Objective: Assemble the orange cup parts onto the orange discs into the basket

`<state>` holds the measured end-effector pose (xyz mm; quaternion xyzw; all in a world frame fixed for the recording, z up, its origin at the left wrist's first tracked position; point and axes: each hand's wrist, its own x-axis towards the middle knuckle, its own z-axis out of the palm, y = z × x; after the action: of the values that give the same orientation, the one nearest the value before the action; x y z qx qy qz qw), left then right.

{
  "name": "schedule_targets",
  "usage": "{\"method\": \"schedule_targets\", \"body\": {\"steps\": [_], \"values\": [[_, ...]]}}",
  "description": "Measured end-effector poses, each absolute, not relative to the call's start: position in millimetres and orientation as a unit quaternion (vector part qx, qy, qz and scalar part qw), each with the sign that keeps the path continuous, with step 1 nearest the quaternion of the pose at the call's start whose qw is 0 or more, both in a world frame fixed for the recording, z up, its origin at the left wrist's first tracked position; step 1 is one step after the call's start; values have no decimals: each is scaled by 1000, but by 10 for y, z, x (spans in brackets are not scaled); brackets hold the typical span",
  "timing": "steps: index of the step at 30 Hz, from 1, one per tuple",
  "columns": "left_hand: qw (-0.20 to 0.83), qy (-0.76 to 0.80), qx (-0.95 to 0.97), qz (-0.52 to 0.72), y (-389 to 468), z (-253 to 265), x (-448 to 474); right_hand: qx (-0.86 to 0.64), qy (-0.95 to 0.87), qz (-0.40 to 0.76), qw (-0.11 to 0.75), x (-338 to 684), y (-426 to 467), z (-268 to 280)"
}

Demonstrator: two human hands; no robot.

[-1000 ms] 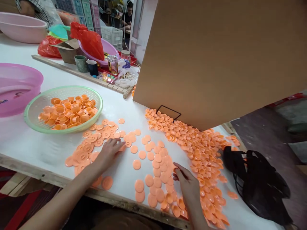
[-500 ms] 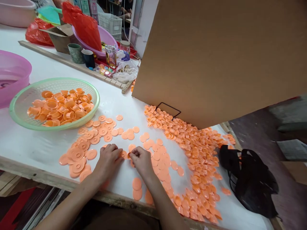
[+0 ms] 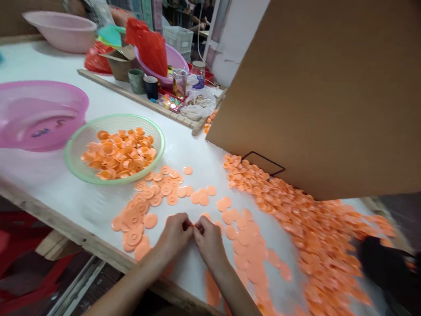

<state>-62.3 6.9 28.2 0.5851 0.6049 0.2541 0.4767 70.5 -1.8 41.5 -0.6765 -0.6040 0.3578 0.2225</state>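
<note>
My left hand [image 3: 179, 230] and my right hand [image 3: 208, 239] meet above the white table, fingers pinched together. A small orange plastic piece [image 3: 193, 225] shows between the fingertips, mostly hidden by them. Left of my hands lie flat orange plastic discs [image 3: 133, 218] with ring marks, some overlapping. More orange discs [image 3: 250, 245], smooth side up, spread to the right of my right hand. Farther right is a big heap of orange cup-shaped plastic pieces [image 3: 296, 210]. A green basket [image 3: 158, 164] at the left holds similar orange cup-shaped pieces [image 3: 120, 151].
A pink basin [image 3: 75, 98] stands beside the basket. The large cardboard box [image 3: 322, 96] rises behind the heap. A dark object [image 3: 388, 267] lies at the right edge. Wooden strips [image 3: 138, 101] border cups, bags and a jar at the back. Another person [image 3: 200, 22] is far behind.
My hands have come together, fingertips now touching around the orange piece; before, they were slightly apart. The view has swung left, shifting the scene to the right.
</note>
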Motion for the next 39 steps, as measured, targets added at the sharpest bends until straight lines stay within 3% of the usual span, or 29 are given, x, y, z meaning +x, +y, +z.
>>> {"method": "schedule_targets", "body": {"steps": [13,17,19,23,26,29,32,36,39], "values": [[432,608,614,260,-31,231,-567,-693,-493,428,306,619,-76,311],[405,597,620,308,9,372,-742,-624,-448,546,334,725,-154,418],[345,620,609,354,196,597,-1077,-616,-432,551,360,833,-239,484],[63,703,548,448,740,1162,-1937,-666,-440,473,372,1162,-459,555],[-36,686,575,445,941,1319,-2168,-712,-440,415,357,1531,-629,554],[30,575,720,388,950,1037,-1904,-781,-441,298,328,1977,-830,577],[114,521,813,234,913,521,-1451,-811,-470,221,271,2339,-1123,676],[73,585,802,98,715,46,-929,-797,-525,241,176,2466,-1510,741],[73,522,846,78,377,-10,-686,-801,-519,243,173,2425,-1608,625]]}}
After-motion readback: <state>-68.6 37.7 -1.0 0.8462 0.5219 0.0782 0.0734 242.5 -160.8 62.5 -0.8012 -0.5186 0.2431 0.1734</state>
